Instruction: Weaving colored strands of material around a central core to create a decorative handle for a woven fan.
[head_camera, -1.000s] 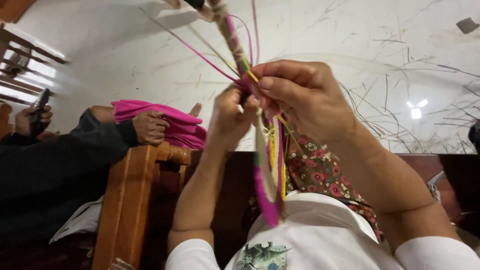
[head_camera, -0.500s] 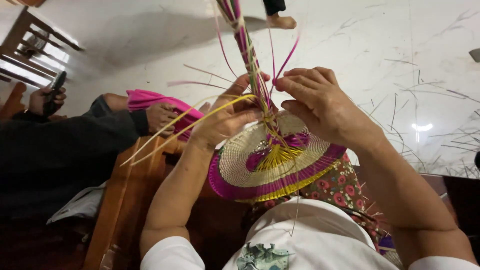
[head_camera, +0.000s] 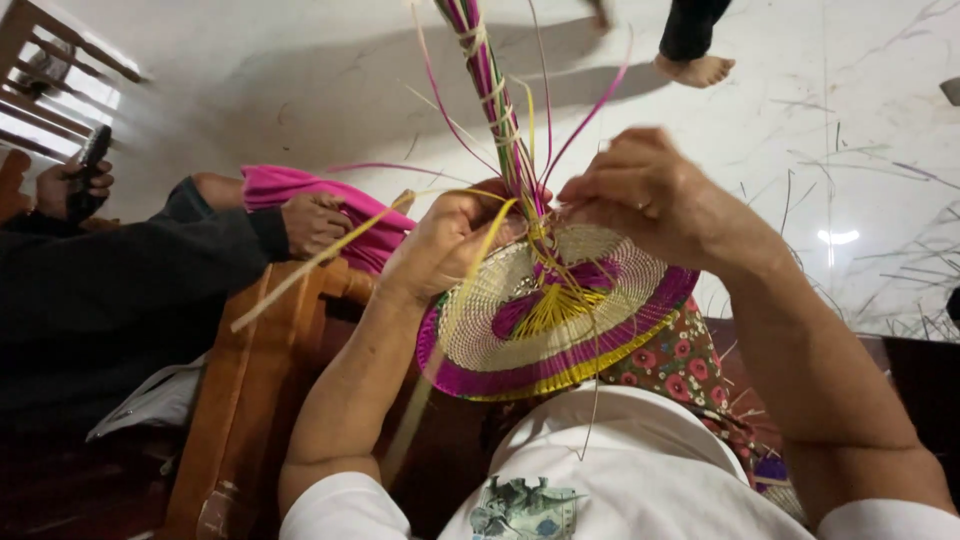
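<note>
— What are we holding?
— Our left hand is closed around the woven fan where it meets its bound handle. Our right hand pinches loose strands there.
— Which step?
— Seemingly binding strands at the handle's base; next calls for steady tension, we judge.
— Nearby?
— Another person's hand on pink material.

Both hands, left and right, raised, fingers pinched together.
</note>
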